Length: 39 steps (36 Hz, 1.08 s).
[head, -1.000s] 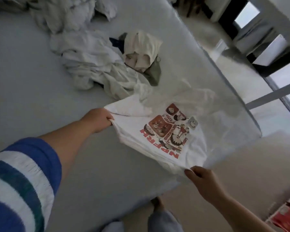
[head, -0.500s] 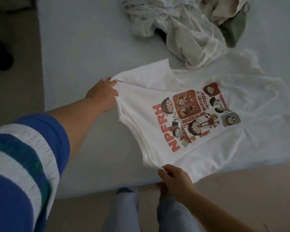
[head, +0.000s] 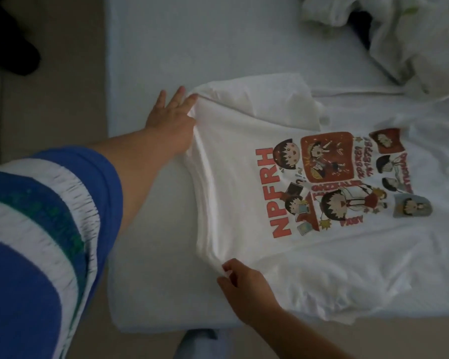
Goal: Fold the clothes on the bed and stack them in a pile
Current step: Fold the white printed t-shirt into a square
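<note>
A white T-shirt (head: 322,255) with a cartoon print and red letters NPFRH lies spread face up on the pale bed (head: 192,42), near its front left corner. My left hand (head: 170,123) is at the shirt's far left corner. Its fingers are spread, and the cloth is caught at the thumb side. My right hand (head: 244,288) pinches the near left corner between thumb and fingers. The shirt's left edge runs taut and creased between the two hands. One sleeve (head: 270,99) lies folded over beyond the print.
A heap of unfolded pale clothes (head: 412,42) lies at the bed's far right. Beige floor (head: 49,99) runs along the left, with a dark object (head: 13,53) on it. My legs (head: 200,343) stand at the bed's near edge.
The shirt has come down from hanging between my hands to lying spread on the bed. My left hand's fingers have spread out. My view has swung down and left.
</note>
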### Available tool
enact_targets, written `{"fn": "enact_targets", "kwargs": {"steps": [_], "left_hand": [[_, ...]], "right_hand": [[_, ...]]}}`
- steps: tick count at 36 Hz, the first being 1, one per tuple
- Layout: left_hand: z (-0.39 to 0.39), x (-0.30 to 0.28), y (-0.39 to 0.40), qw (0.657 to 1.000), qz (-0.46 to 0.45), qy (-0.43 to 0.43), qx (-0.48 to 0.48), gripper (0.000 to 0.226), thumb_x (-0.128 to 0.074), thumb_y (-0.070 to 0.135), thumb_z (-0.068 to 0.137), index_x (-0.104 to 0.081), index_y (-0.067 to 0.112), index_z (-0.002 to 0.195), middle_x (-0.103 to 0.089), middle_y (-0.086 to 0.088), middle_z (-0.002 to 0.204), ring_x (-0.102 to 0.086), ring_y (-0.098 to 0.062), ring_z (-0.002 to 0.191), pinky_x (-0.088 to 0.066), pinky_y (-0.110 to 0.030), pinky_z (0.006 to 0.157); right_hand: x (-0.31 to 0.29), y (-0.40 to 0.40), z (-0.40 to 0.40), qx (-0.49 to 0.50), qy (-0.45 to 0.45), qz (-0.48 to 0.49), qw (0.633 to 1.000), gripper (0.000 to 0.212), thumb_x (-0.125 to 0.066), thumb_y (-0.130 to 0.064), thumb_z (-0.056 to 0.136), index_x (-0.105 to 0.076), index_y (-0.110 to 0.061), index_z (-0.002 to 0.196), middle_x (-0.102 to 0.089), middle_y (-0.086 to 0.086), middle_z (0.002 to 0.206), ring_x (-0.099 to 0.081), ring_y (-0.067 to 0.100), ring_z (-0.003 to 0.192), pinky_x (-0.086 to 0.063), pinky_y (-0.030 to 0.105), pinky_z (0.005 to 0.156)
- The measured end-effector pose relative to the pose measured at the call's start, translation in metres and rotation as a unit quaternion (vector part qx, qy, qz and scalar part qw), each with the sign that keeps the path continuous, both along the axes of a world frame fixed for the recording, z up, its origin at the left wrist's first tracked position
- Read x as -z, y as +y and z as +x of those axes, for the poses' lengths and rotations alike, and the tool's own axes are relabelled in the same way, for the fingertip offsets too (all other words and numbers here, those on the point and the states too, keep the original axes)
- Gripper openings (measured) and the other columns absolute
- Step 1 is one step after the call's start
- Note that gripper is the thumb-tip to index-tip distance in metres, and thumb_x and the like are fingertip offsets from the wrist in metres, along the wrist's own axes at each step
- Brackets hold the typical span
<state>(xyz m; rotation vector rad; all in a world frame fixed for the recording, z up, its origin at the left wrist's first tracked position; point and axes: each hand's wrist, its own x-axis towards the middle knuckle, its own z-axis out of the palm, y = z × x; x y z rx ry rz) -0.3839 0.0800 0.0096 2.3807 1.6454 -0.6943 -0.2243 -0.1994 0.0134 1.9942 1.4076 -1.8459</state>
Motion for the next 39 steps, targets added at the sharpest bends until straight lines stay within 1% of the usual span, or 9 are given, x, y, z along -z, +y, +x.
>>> {"fn": "enact_targets", "kwargs": {"steps": [5,9,12,19,25,29,33,35,39], "left_hand": [[-0.017,0.030,0.004,0.999,-0.039,-0.022,0.002,0.048,-0.045,0.027,0.089,-0.045,0.030,0.137,0.000,0.002,0.159,0.006,-0.021,0.145,0.007,-0.047,0.114],[-0.020,0.029,-0.005,0.989,-0.019,-0.133,-0.067,0.039,-0.048,0.021,0.088,-0.058,0.023,0.126,-0.033,-0.002,0.151,-0.018,-0.023,0.143,-0.009,-0.045,0.115],[-0.020,0.018,-0.039,0.963,0.023,-0.239,-0.126,0.031,-0.056,0.012,0.079,-0.070,0.015,0.107,-0.061,-0.010,0.122,-0.050,-0.028,0.117,-0.034,-0.034,0.097],[-0.002,0.006,-0.183,0.895,-0.106,-0.274,-0.335,0.014,-0.056,0.019,0.082,-0.068,0.017,0.088,-0.061,-0.012,0.100,-0.058,-0.031,0.092,-0.040,-0.029,0.072],[0.053,0.011,-0.317,0.745,-0.226,-0.256,-0.573,0.021,-0.062,0.024,0.079,-0.046,0.020,0.066,-0.052,0.002,0.070,-0.049,-0.022,0.073,-0.033,-0.027,0.063],[0.081,0.020,-0.351,0.639,-0.268,-0.302,-0.655,0.018,-0.067,0.027,0.079,-0.065,0.010,0.073,-0.062,-0.009,0.068,-0.061,-0.027,0.074,-0.043,-0.031,0.063],[0.081,0.025,-0.334,0.463,-0.247,-0.387,-0.758,0.010,-0.065,0.020,0.084,-0.062,0.011,0.087,-0.061,-0.008,0.069,-0.056,-0.019,0.061,-0.040,-0.026,0.055],[0.093,0.025,-0.334,0.372,-0.238,-0.423,-0.791,0.006,-0.061,0.017,0.087,-0.058,0.015,0.084,-0.061,-0.005,0.072,-0.057,-0.015,0.061,-0.039,-0.025,0.054],[0.135,0.025,-0.356,0.288,-0.166,-0.475,-0.815,0.008,-0.056,0.021,0.092,-0.056,0.018,0.085,-0.063,0.000,0.079,-0.061,-0.013,0.069,-0.045,-0.026,0.065]], "right_hand": [[0.027,-0.001,-0.016,-0.071,-0.029,-0.018,0.997,0.034,-0.053,-0.038,0.088,-0.050,-0.031,0.121,-0.061,-0.007,0.104,-0.057,0.014,0.096,-0.045,0.026,0.085],[0.033,-0.007,-0.019,-0.113,-0.032,-0.025,0.993,0.052,-0.056,-0.044,0.085,-0.041,-0.032,0.133,-0.057,-0.008,0.117,-0.054,0.011,0.106,-0.041,0.023,0.091],[0.023,-0.010,-0.015,-0.112,-0.040,-0.027,0.993,0.053,-0.057,-0.044,0.086,-0.041,-0.032,0.135,-0.054,-0.009,0.121,-0.053,0.009,0.106,-0.040,0.023,0.093],[-0.009,-0.031,0.026,0.020,-0.135,-0.035,0.990,0.032,-0.059,-0.032,0.089,-0.056,-0.024,0.120,-0.057,-0.009,0.100,-0.056,0.010,0.089,-0.044,0.024,0.080],[-0.023,-0.091,0.118,0.109,-0.197,-0.076,0.971,0.028,-0.062,-0.022,0.087,-0.062,-0.013,0.114,-0.062,0.002,0.095,-0.053,0.016,0.081,-0.037,0.024,0.068],[-0.007,-0.114,0.163,0.147,-0.211,-0.089,0.962,0.022,-0.063,-0.019,0.086,-0.060,-0.013,0.108,-0.054,0.004,0.089,-0.054,0.023,0.087,-0.035,0.028,0.070],[0.005,-0.101,0.167,0.262,-0.196,-0.112,0.938,0.017,-0.066,-0.019,0.084,-0.061,-0.007,0.095,-0.057,0.010,0.078,-0.053,0.026,0.083,-0.038,0.030,0.067],[0.012,-0.099,0.173,0.334,-0.160,-0.130,0.920,0.036,-0.070,-0.020,0.081,-0.056,-0.006,0.112,-0.057,0.011,0.091,-0.053,0.026,0.086,-0.045,0.036,0.075],[0.023,-0.107,0.201,0.341,-0.101,-0.057,0.933,0.026,-0.074,-0.015,0.075,-0.055,-0.023,0.091,-0.063,0.004,0.100,-0.058,0.019,0.090,-0.043,0.033,0.076]]}}
